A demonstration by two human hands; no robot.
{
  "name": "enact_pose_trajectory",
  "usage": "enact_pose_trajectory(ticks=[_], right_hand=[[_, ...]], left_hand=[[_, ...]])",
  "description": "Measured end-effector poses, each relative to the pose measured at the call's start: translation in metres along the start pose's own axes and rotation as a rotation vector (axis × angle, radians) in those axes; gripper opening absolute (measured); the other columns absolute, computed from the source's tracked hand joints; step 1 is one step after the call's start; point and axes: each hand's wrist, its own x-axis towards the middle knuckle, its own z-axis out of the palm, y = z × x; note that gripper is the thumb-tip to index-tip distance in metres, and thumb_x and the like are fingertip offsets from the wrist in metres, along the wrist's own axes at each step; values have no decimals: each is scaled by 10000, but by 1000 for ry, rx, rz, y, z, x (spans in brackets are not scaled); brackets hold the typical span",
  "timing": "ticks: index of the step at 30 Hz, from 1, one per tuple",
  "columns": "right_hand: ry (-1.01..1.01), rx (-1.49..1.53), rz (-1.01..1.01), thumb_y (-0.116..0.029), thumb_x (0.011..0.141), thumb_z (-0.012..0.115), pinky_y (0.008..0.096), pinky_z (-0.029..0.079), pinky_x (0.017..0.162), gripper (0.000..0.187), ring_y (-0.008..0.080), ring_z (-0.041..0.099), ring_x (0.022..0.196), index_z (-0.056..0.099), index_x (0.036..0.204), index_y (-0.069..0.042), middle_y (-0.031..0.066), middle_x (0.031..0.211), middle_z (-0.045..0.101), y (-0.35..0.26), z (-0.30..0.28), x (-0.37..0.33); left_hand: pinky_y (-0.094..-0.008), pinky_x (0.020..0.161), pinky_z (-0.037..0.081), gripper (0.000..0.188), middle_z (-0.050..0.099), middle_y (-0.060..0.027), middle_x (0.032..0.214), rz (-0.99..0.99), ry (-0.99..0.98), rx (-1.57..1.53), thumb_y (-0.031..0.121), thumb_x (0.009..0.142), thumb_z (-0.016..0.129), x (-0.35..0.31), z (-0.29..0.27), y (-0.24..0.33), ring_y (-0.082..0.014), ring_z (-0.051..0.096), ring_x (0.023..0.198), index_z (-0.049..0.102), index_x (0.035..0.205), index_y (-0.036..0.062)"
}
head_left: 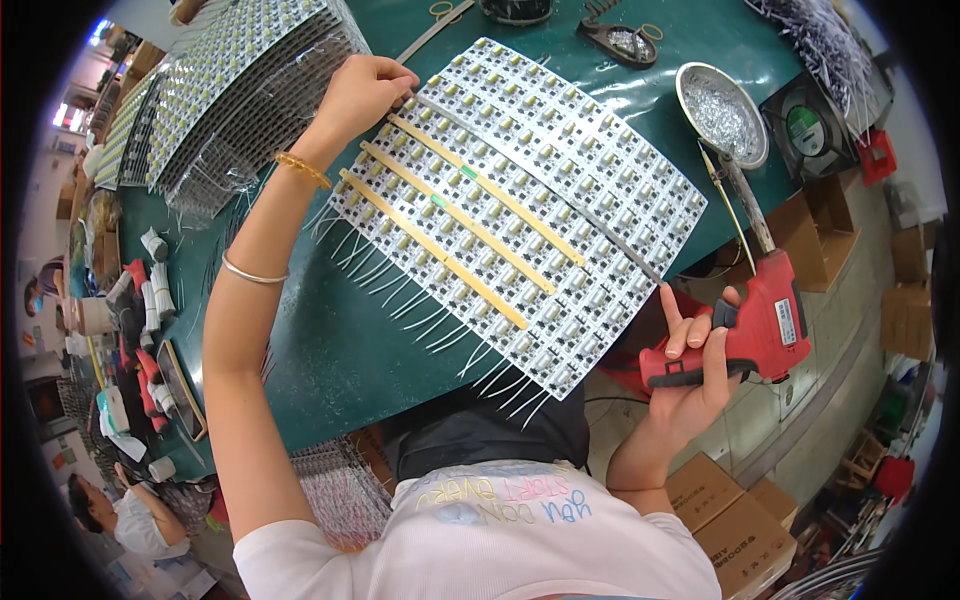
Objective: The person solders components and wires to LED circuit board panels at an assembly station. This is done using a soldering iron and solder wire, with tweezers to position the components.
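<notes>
A white circuit board panel (560, 215) covered in rows of small components lies on the green table, with thin white wires (440, 330) hanging from its near left edge. Three yellow strips (470, 205) lie across it. A thin grey strip (540, 178) runs parallel to them, farther from me. At its far left end my left hand (362, 95) is closed in a pinch; the fingertips partly hide the strip's end. My right hand (690, 355) grips a red pistol-shaped soldering gun (765, 330), tip pointing up and away. Its index finger stretches out to the strip's near right end.
Tall stacks of similar panels (255, 85) stand at the far left. A round metal dish (722, 110) of solder bits, a black fan (812, 122) and a soldering iron stand (622, 42) sit at the far right. Cardboard boxes (735, 520) are on the floor to the right.
</notes>
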Motion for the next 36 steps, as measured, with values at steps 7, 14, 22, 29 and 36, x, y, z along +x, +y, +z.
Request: enact_pose_trajectory(ticks=[7, 14, 22, 29, 36], right_hand=[[44, -31, -35, -51, 865, 457, 523, 341, 977, 380, 127, 498, 527, 351, 1222, 25, 44, 669, 482, -1, -3, 0], [32, -11, -33, -44, 872, 440, 514, 362, 960, 376, 123, 474, 509, 345, 1229, 27, 48, 668, 469, 1, -1, -2], [-2, -13, -28, -64, 904, 426, 481, 382, 958, 371, 113, 461, 532, 343, 1256, 18, 45, 684, 449, 2, -9, -7], [67, -39, -56, -51, 867, 454, 456, 473, 830, 374, 115, 463, 500, 360, 1221, 26, 46, 672, 469, 1, -8, -5], [94, -56, -44, -61, 873, 454, 425, 495, 772, 373, 112, 457, 511, 359, 1223, 26, 50, 683, 471, -1, -9, -5]], left_hand=[[-379, 652, 491, 193, 638, -162, 761, 235, 242, 470, 180, 804, 575, -10, -35, 2, -328, 618, 732, 645, 795, 1], [-439, 660, 488, 165, 602, -235, 743, 285, 98, 906, 97, 751, 534, -11, -15, -4, -381, 599, 719, 577, 684, -48], [-418, 682, 484, 131, 605, -237, 762, 229, -35, 912, 48, 681, 545, 1, -21, 4, -377, 599, 735, 591, 750, -53], [-378, 731, 481, 208, 621, -220, 838, 175, -63, 552, 74, 667, 590, -6, -31, -4, -347, 603, 815, 611, 840, -40], [-332, 681, 473, 183, 629, -148, 793, 48, -51, 440, 118, 793, 555, -14, -35, -12, -240, 607, 727, 606, 883, -32]])
